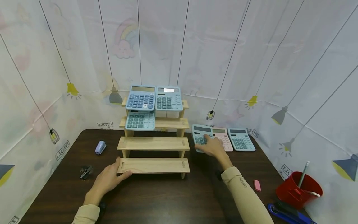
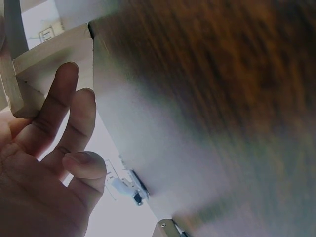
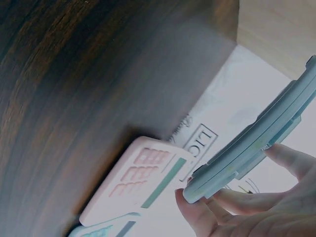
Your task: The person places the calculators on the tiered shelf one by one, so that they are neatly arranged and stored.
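Note:
In the head view, my right hand point(image 1: 213, 147) grips a blue-green calculator point(image 1: 202, 129) by its lower part. The right wrist view shows that calculator point(image 3: 247, 143) edge-on and raised off the table, with fingers and thumb around its edge. My left hand point(image 1: 107, 178) rests at the left front corner of a tiered wooden rack point(image 1: 153, 165), thumb along the lowest step's front edge. In the left wrist view its fingers point(image 2: 81, 116) are loosely bent beside the step's end. On the rack's top step stand a blue calculator point(image 1: 140, 98) and a blue-green one point(image 1: 169, 99); another blue-green calculator point(image 1: 140, 120) is one step below.
A pink calculator point(image 1: 223, 140) and a blue-green calculator point(image 1: 241, 140) lie at the right back of the table. A lilac stapler point(image 1: 100, 147) and a black staple remover point(image 1: 85, 171) lie left. At right are a pink eraser point(image 1: 257, 185), red cup point(image 1: 296, 189) and blue-black stapler point(image 1: 291, 214).

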A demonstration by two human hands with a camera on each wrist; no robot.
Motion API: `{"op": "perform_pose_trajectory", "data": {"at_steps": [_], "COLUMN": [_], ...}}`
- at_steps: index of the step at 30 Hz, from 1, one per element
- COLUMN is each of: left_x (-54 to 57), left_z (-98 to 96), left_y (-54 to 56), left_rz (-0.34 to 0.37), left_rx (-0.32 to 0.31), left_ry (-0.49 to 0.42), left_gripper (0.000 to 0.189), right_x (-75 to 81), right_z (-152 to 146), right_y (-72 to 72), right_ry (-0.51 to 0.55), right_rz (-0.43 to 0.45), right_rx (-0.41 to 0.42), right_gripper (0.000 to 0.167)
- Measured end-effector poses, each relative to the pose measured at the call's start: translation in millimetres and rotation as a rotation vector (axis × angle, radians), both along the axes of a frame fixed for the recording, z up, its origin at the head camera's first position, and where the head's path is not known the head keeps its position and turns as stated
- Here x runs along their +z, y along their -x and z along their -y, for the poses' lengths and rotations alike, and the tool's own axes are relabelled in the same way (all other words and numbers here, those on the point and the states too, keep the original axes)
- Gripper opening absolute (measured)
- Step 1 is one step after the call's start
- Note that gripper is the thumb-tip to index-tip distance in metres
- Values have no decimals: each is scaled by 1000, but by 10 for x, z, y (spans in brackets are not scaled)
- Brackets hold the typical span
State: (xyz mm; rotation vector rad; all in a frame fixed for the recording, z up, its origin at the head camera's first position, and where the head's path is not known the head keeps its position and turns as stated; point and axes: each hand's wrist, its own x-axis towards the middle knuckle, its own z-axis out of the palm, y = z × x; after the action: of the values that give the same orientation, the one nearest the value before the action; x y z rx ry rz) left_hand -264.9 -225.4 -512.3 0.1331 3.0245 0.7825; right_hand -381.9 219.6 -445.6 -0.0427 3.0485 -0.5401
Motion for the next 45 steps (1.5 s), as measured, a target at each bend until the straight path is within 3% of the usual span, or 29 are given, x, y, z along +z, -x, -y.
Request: {"op": "perform_pose_trajectory", "data": {"at_steps": [9, 16, 27, 39, 45], "left_x": [-17, -5, 16, 14, 21], "left_z": [-6, -1, 3, -1, -14], "left_y": [-5, 1, -8, -7, -29], "left_rz": [0, 3, 8, 26, 2], "left_rx": [-7, -2, 1, 9, 3], "left_ry": [-6, -1, -10, -19, -18], "left_gripper": [111, 110, 110, 111, 110], "right_x": [177, 368, 635, 761, 795], "right_z": [-28, 61, 226, 587, 658], "right_y": [-124, -200, -316, -447, -487], "right_ry": [32, 51, 44, -72, -92], "right_rz": [-15, -108, -159, -189, -219], "right_rx": [8, 54, 81, 128, 138], "right_gripper": [94, 94, 92, 90, 88]}}
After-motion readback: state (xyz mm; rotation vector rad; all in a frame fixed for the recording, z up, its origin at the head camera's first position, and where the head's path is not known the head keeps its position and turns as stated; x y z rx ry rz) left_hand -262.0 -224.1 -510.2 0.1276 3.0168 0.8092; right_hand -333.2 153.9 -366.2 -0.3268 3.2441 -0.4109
